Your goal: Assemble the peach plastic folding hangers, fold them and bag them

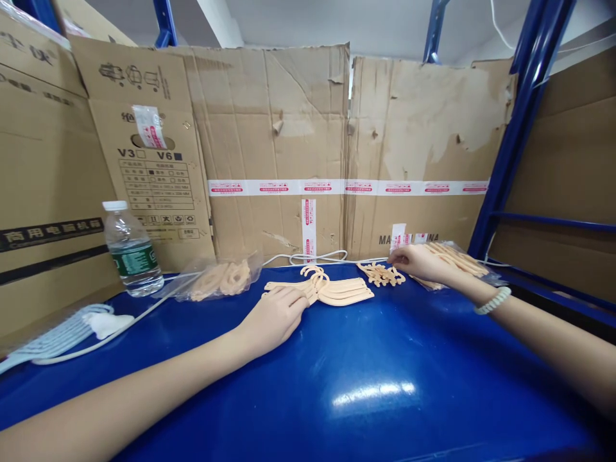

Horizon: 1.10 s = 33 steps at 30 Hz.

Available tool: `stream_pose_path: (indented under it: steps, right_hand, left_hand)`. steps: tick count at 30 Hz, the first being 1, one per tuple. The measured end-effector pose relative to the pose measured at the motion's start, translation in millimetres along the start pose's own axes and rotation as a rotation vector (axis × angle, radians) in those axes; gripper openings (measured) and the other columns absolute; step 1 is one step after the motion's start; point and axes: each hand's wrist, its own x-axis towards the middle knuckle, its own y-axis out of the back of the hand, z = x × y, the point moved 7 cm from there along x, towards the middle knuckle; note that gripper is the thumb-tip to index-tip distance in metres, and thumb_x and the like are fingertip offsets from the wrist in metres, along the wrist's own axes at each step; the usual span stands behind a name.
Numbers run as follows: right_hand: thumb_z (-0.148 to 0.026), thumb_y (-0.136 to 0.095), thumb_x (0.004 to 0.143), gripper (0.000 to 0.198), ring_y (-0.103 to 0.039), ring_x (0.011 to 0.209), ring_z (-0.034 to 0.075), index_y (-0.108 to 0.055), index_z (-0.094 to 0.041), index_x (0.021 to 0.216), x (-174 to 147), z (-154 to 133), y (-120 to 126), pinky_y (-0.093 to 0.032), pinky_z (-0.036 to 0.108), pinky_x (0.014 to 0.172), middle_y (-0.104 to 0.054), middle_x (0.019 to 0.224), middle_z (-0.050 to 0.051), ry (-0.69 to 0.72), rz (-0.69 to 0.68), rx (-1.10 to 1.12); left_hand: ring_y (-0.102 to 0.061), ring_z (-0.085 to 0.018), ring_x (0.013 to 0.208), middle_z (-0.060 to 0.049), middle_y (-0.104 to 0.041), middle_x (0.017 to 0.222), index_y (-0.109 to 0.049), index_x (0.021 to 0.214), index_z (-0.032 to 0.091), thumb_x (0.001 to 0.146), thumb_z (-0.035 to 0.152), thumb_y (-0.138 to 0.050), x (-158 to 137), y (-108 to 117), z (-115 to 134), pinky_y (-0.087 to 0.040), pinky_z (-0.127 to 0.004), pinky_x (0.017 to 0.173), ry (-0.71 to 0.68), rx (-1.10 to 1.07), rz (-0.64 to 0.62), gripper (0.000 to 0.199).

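A stack of beige clothes hangers (346,292) lies on the blue tabletop in front of me, hooks toward the far side. My left hand (276,317) is closed over the stack's left arm, its fingers bent and partly hiding the hangers there. Further right, my right hand (418,262) is raised with its wrist bent and fingertips pinched together. Whatever the pinch contains, if anything, is too small to make out. Just left of those fingertips lies a pile of small beige pieces (382,274). Behind the right wrist is a plastic bag of long beige pieces (459,258).
A clear bag with beige ring-shaped parts (224,279) lies left of the hangers. Beyond it stands a water bottle (132,253). Light blue hangers (58,333) and a white cable (129,325) lie at far left. Cardboard panels (279,141) wall the back; a blue post (514,135) rises right.
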Motion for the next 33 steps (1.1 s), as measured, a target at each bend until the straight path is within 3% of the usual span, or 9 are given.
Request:
stream_pose_path:
  steps: [4,10,16,24,33]
  right_hand:
    - [-0.017,-0.049,0.078,0.028,-0.068,0.079,0.024,-0.073,-0.014,0.091,0.9,0.3,-8.9,-0.050,0.031,0.072,-0.075,0.087,0.010,0.005,-0.025,-0.003]
    - [-0.015,-0.040,0.085,0.038,-0.064,0.103,0.023,-0.069,-0.020,0.109,-3.6,-1.5,-17.1,-0.048,0.034,0.091,-0.070,0.112,0.007,0.095,-0.114,0.057]
    - [-0.024,-0.038,0.088,0.041,-0.063,0.104,0.027,-0.064,-0.019,0.119,-4.5,1.0,-34.0,-0.048,0.040,0.092,-0.068,0.115,0.011,0.151,-0.195,0.138]
    - [-0.038,-0.042,0.088,0.042,-0.059,0.112,0.027,-0.067,-0.018,0.115,-0.3,3.5,-53.1,-0.043,0.039,0.100,-0.065,0.121,0.010,0.178,-0.207,0.260]
    - [-0.045,-0.044,0.084,0.046,-0.062,0.103,0.028,-0.070,-0.013,0.105,-1.1,6.2,-42.7,-0.047,0.039,0.093,-0.068,0.114,0.014,0.097,-0.157,0.302]
  left_hand:
    - [-0.061,-0.025,0.100,-0.011,-0.067,0.103,-0.062,0.100,0.014,0.091,0.011,-0.040,0.8,0.8,-0.2,-0.048,-0.041,0.089,0.010,0.001,0.015,0.024]
    - [-0.061,-0.024,0.096,-0.009,-0.067,0.098,-0.061,0.095,0.014,0.090,0.011,-0.041,1.1,0.4,0.6,-0.048,-0.041,0.086,-0.008,0.024,0.039,0.021]
    - [-0.060,-0.025,0.098,-0.010,-0.066,0.098,-0.062,0.094,0.013,0.089,0.011,-0.042,2.3,0.4,0.7,-0.046,-0.042,0.087,0.000,0.030,0.028,0.020]
    - [-0.059,-0.024,0.096,-0.008,-0.066,0.099,-0.061,0.093,0.016,0.087,0.013,-0.047,-5.2,3.3,-6.5,-0.047,-0.040,0.086,0.117,-0.099,0.000,0.016]
    - [-0.055,-0.025,0.106,-0.009,-0.063,0.109,-0.059,0.103,0.015,0.082,0.014,-0.051,-7.6,-6.2,-19.9,-0.042,-0.043,0.092,0.302,-0.241,-0.011,0.022]
